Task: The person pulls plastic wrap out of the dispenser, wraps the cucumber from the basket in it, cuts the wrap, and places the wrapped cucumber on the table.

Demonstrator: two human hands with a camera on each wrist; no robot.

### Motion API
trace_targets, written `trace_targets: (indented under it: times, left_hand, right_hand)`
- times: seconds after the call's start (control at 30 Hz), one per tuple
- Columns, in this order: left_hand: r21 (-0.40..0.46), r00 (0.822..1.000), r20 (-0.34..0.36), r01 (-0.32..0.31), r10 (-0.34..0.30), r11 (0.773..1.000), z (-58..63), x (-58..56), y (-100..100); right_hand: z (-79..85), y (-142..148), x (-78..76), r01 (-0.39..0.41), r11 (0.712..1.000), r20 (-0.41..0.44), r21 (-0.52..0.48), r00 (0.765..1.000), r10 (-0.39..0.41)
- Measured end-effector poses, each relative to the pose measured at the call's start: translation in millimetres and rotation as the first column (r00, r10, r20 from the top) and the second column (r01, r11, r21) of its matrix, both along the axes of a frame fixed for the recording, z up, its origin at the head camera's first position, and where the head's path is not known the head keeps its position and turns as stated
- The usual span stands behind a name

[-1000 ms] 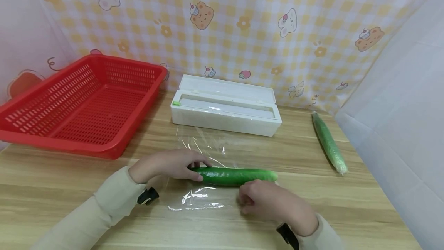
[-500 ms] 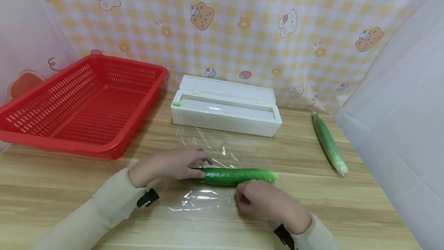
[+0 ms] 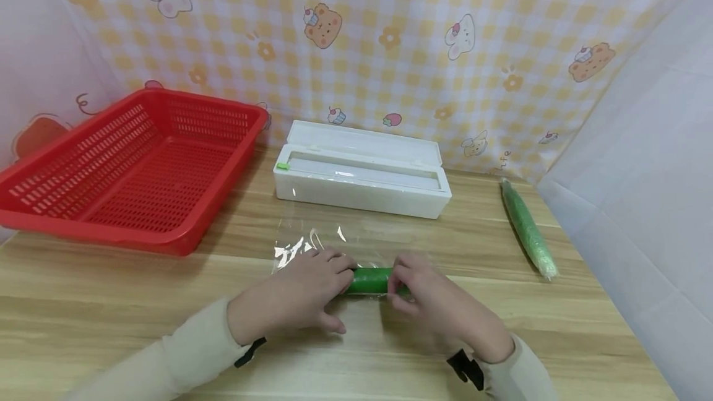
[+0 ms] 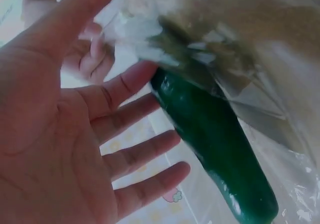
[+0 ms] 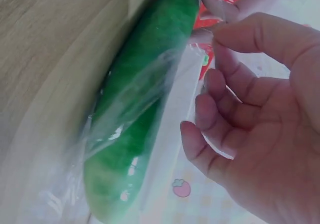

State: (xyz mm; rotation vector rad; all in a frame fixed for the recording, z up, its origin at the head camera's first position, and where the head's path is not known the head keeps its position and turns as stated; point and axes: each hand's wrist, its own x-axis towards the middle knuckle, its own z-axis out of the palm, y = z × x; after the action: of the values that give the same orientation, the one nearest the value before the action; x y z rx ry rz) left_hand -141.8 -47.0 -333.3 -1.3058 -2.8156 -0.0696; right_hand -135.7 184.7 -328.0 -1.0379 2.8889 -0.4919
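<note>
A green cucumber (image 3: 372, 280) lies crosswise on clear plastic wrap (image 3: 298, 246), its ends hidden by the hands in the head view. My left hand (image 3: 303, 286) lies over its left part, fingers extended and thumb apart; in the left wrist view the straight fingertips reach the cucumber's side (image 4: 215, 134). At its right part, my right hand (image 3: 437, 299) pinches the wrap between thumb and index finger, the other fingers loosely curled. The right wrist view shows a fold of film drawn across the cucumber (image 5: 132, 99).
A white wrap dispenser (image 3: 362, 194) with its lid up and a green slider stands behind the hands. To the left is a red basket (image 3: 184, 237). Another cucumber, wrapped in film (image 3: 528, 228), lies at the right near the white side wall (image 3: 640, 203).
My left hand has shifted right and over the cucumber with fingers extended. My right hand has risen forward over its right part. The wrap's near edge has come up off the table.
</note>
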Motion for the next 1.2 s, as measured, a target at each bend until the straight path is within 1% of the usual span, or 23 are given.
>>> trace_targets:
  times: [0.07, 0.13, 0.2, 0.23, 0.3, 0.37, 0.4, 0.47, 0.53, 0.57, 0.63, 0.67, 0.8, 0.83, 0.87, 0.9, 1.0, 1.1, 1.2]
  left_hand:
    - [-0.015, 0.998, -0.064, -0.008, 0.007, 1.0, -2.7, 0.6, 2]
    - [-0.014, 0.995, -0.099, -0.014, 0.013, 1.0, -4.9, 0.1, 3]
    - [0.01, 0.994, -0.105, -0.015, 0.016, 1.0, -6.1, -1.7, 3]
    - [0.028, 0.995, -0.094, -0.014, 0.016, 0.999, -6.2, -2.8, 3]
    - [0.085, 1.0, -0.017, -0.007, 0.009, 0.996, -5.8, -6.1, 1]
    - [0.153, 0.997, 0.079, -0.004, -0.008, 0.988, -5.4, -10.7, -2]
    - [0.187, 0.991, 0.129, -0.005, -0.02, 0.982, -4.8, -13.1, -4]
    - [0.245, 0.972, 0.231, -0.012, -0.046, 0.969, -3.7, -18.0, -7]
    - [0.275, 0.952, 0.299, -0.02, -0.065, 0.961, -3.5, -22.4, -11]
    - [0.287, 0.943, 0.325, -0.021, -0.076, 0.958, -3.5, -24.2, -12]
    - [0.299, 0.931, 0.355, -0.023, -0.088, 0.954, -4.4, -27.1, -13]
    - [0.301, 0.926, 0.366, -0.024, -0.093, 0.953, -5.0, -28.2, -14]
    - [0.308, 0.918, 0.382, -0.014, -0.11, 0.951, -6.5, -31.5, -16]
    - [0.305, 0.918, 0.378, -0.004, -0.117, 0.952, -6.2, -32.1, -16]
    - [0.3, 0.919, 0.374, 0.006, -0.124, 0.954, -5.8, -32.6, -16]
    - [0.295, 0.92, 0.369, 0.017, -0.13, 0.955, -5.2, -32.9, -17]
    - [0.274, 0.92, 0.362, 0.05, -0.151, 0.961, -3.5, -33.5, -17]
    - [0.268, 0.917, 0.357, 0.082, -0.178, 0.96, -2.3, -33.7, -20]
    - [0.277, 0.913, 0.349, 0.114, -0.211, 0.954, -2.1, -34.1, -22]
  right_hand:
    - [-1.8, 1, -1.7, -0.008, 1.0, -0.06, -0.017, 0.998, 0.007]
    - [-2.8, 1, -3.2, -0.004, 0.999, -0.081, -0.035, 0.997, 0.001]
    - [-3.4, 1, -4.7, 0.006, 0.999, -0.09, -0.049, 0.996, -0.01]
    - [-3.3, 1, -5.1, 0.015, 0.998, -0.09, -0.053, 0.996, -0.019]
    - [-2.9, 2, -5.6, 0.031, 0.998, -0.09, -0.06, 0.995, -0.037]
    - [-2.8, 3, -6.0, 0.044, 0.997, -0.094, -0.064, 0.994, -0.05]
    - [-2.7, 3, -6.1, 0.049, 0.997, -0.096, -0.067, 0.994, -0.055]
    - [-3.1, 4, -6.2, 0.043, 0.996, -0.11, -0.072, 0.993, -0.051]
    - [-4.2, 3, -6.1, 0.045, 0.997, -0.114, -0.055, 0.992, -0.051]
    - [-5.1, 2, -6.1, 0.048, 0.998, -0.113, -0.045, 0.992, -0.053]
    - [-8.0, 0, -6.0, 0.057, 0.998, -0.126, -0.003, 0.99, -0.057]
    - [-9.7, -1, -6.0, 0.059, 0.998, -0.146, 0.018, 0.988, -0.056]
    - [-13.3, 0, -7.0, 0.098, 0.993, -0.216, 0.073, 0.973, -0.08]
    - [-12.2, 2, -7.3, 0.108, 0.991, -0.216, 0.076, 0.972, -0.089]
    - [-10.6, 5, -8.1, 0.115, 0.99, -0.204, 0.076, 0.974, -0.097]
    - [-8.3, 9, -8.7, 0.129, 0.989, -0.168, 0.076, 0.979, -0.115]
    - [0.2, 22, -11.1, 0.139, 0.989, -0.016, 0.057, 0.99, -0.138]
    - [7.8, 36, -15.9, 0.108, 0.994, 0.12, 0.014, 0.987, -0.109]
    - [12.2, 46, -20.7, 0.054, 0.998, 0.186, -0.023, 0.981, -0.049]
